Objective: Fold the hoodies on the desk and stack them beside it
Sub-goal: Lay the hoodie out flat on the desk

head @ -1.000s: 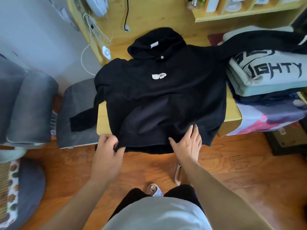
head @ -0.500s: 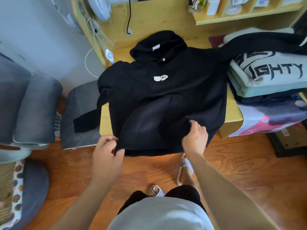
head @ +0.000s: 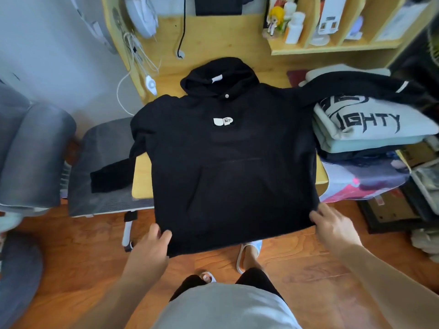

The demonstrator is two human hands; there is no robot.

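The hoodie [head: 228,157] lies face-up across the desk [head: 142,176], hem over its front edge. Left hand [head: 148,250] and right hand [head: 332,226] each pinch a hem corner; even outward tension should flatten it before folding.

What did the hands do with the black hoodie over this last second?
The right hand, first flat on the hem near the middle, slid out to the hem's right corner and took hold. With the left hand gripping the other corner throughout, the black hoodie got pulled flat and wide. The sleeves and the folded stack stayed put.
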